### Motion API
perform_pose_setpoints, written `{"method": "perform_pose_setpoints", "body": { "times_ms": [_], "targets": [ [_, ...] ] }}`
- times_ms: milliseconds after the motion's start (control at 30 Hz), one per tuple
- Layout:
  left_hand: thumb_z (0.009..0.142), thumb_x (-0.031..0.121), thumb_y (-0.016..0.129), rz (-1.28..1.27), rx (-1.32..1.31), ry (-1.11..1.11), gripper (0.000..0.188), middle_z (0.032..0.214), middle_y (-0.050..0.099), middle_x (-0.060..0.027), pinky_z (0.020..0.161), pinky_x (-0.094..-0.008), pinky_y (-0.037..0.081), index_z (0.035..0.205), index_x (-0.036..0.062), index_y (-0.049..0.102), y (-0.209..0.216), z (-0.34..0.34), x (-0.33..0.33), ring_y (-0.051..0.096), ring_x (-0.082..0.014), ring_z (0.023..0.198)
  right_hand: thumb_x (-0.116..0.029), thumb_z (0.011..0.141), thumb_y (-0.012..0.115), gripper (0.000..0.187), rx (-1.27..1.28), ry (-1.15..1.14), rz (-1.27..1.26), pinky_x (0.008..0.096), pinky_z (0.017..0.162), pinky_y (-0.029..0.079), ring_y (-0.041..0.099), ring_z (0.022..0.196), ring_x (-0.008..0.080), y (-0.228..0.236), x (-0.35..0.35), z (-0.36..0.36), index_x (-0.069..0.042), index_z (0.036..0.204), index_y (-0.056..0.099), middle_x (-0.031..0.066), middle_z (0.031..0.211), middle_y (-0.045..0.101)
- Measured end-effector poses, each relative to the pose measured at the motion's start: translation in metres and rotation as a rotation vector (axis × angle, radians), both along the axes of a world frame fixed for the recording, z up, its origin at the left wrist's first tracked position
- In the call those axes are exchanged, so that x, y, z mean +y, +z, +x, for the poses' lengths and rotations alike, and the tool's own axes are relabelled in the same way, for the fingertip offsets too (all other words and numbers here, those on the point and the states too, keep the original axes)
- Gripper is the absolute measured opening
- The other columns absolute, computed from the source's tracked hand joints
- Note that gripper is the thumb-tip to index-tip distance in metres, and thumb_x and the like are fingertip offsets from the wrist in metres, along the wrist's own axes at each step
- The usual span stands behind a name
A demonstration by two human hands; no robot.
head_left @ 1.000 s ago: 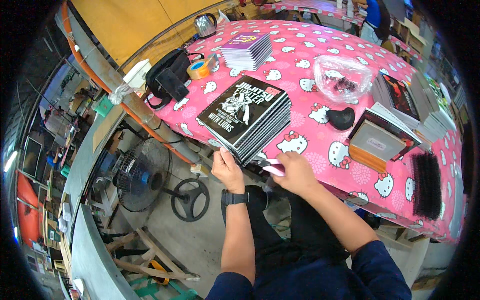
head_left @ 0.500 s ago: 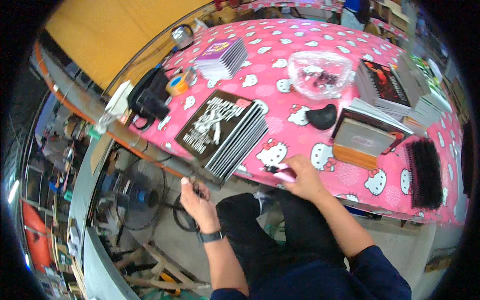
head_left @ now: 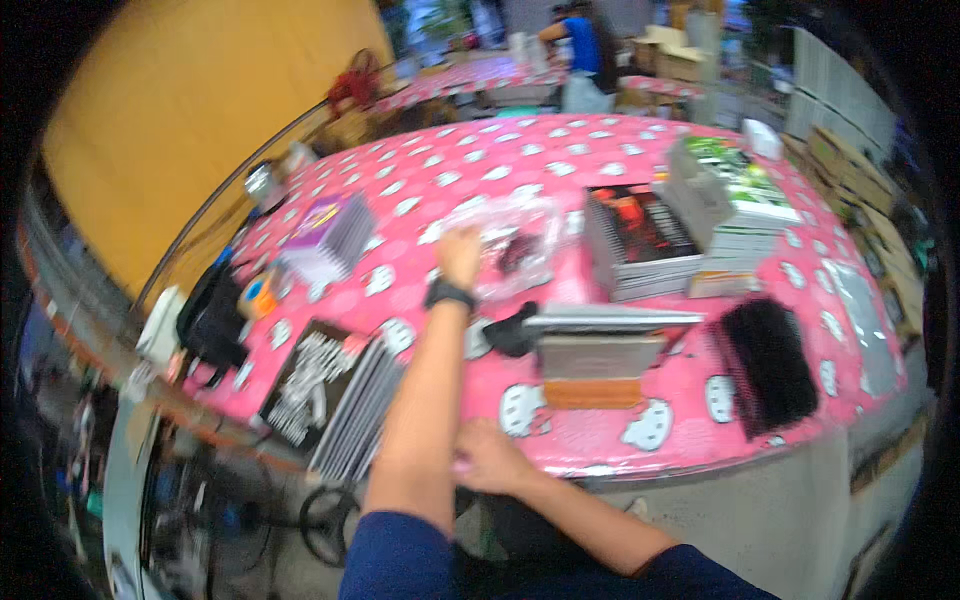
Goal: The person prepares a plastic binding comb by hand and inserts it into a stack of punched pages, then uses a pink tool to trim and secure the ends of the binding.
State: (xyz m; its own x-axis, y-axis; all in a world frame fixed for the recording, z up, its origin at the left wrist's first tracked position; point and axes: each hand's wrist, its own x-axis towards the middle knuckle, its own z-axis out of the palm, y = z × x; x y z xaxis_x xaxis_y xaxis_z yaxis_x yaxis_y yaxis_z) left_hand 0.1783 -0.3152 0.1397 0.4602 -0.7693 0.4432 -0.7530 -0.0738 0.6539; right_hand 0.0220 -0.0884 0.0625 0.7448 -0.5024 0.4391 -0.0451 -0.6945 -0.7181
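Observation:
My left hand (head_left: pixel 460 258) reaches far over the table to the near left edge of a clear plastic bag (head_left: pixel 545 225), which has small dark pieces (head_left: pixel 517 252) in it. Motion smears its fingers, so what they grip cannot be made out. My right hand (head_left: pixel 492 458) is low at the table's front edge, fingers curled round a small pink-handled tool that is mostly hidden behind my left forearm. Left of that forearm lies a stack of black-covered spiral notebooks (head_left: pixel 310 385). A black rounded object (head_left: pixel 513 330) sits just beyond my right hand.
Upright notebooks (head_left: pixel 615 318) lean by a grey and orange block (head_left: pixel 590 392). A pile of black binding coils (head_left: pixel 765 365) lies to the right. More notebook stacks (head_left: pixel 645 240) and a purple-covered stack (head_left: pixel 330 235) stand farther back, with orange tape (head_left: pixel 258 298) at left. A person (head_left: pixel 585 60) stands beyond.
My left hand has moved from beside the table's left front edge out to the plastic bag. My right hand has shifted left and nearer my body. The view has turned right.

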Motion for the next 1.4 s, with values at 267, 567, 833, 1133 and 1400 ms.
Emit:
{"method": "perform_pose_setpoints", "body": {
  "times_ms": [267, 567, 833, 1133, 1400],
  "targets": [
    [0.086, 0.029, 0.052, 0.006, 0.372, -0.579, 0.037, 0.095, 0.058, -0.0067, 0.077, -0.0281, 0.041, 0.105, -0.0017, 0.056, 0.039, 0.017, 0.162, 0.053, -0.0147, 0.092, -0.022, 0.07, 0.068, 0.032, -0.128, -0.305, -0.129, 0.0389, 0.071, 0.042, 0.052, 0.081, 0.0297, -0.024, 0.001, -0.023, -0.004, 0.093, 0.054, 0.0133, 0.085, 0.053],
    [0.086, 0.042, 0.051, -0.527, -0.337, 0.384, 0.047, 0.109, 0.055, -0.0179, 0.091, -0.0459, 0.034, 0.107, 0.0001, 0.058, 0.022, -0.046, 0.331, 0.05, -0.0343, 0.098, -0.02, 0.063, 0.069, 0.054, -0.023, -0.359, 0.156, 0.0403, 0.086, 0.039, 0.05, 0.1, 0.03, -0.014, -0.007, -0.072, -0.005, 0.112, 0.051, 0.0143, 0.105, 0.054],
    [0.082, 0.005, 0.053, -0.078, -0.364, 0.247, 0.023, 0.119, 0.051, -0.0165, 0.097, -0.0425, 0.03, 0.103, -0.0007, 0.059, -0.024, 0.029, 0.376, 0.041, -0.0347, 0.116, -0.018, 0.066, 0.068, 0.043, 0.001, -0.322, 0.074, 0.038, 0.079, 0.041, 0.053, 0.089, 0.0303, 0.006, -0.006, -0.052, -0.004, 0.105, 0.054, 0.014, 0.094, 0.057],
    [0.084, 0.008, 0.053, -0.377, 0.512, 0.349, 0.033, 0.116, 0.053, -0.0109, 0.093, -0.0324, 0.036, 0.116, -0.0003, 0.051, -0.072, 0.028, 0.399, 0.048, -0.0212, 0.108, -0.022, 0.067, 0.069, 0.032, 0.125, -0.183, -0.075, 0.0391, 0.062, 0.044, 0.056, 0.07, 0.0328, 0.018, 0.046, -0.001, -0.001, 0.088, 0.057, 0.0155, 0.075, 0.056],
    [0.082, 0.005, 0.061, -0.571, 0.92, 0.118, 0.032, 0.105, 0.057, -0.0078, 0.084, -0.0256, 0.041, 0.111, -0.004, 0.053, -0.132, 0.027, 0.407, 0.053, -0.0136, 0.095, -0.02, 0.061, 0.067, 0.041, 0.398, -0.208, -0.369, 0.0419, 0.074, 0.036, 0.051, 0.089, 0.0305, 0.02, 0.069, 0.054, -0.004, 0.097, 0.055, 0.0116, 0.09, 0.055]
  ]
}}
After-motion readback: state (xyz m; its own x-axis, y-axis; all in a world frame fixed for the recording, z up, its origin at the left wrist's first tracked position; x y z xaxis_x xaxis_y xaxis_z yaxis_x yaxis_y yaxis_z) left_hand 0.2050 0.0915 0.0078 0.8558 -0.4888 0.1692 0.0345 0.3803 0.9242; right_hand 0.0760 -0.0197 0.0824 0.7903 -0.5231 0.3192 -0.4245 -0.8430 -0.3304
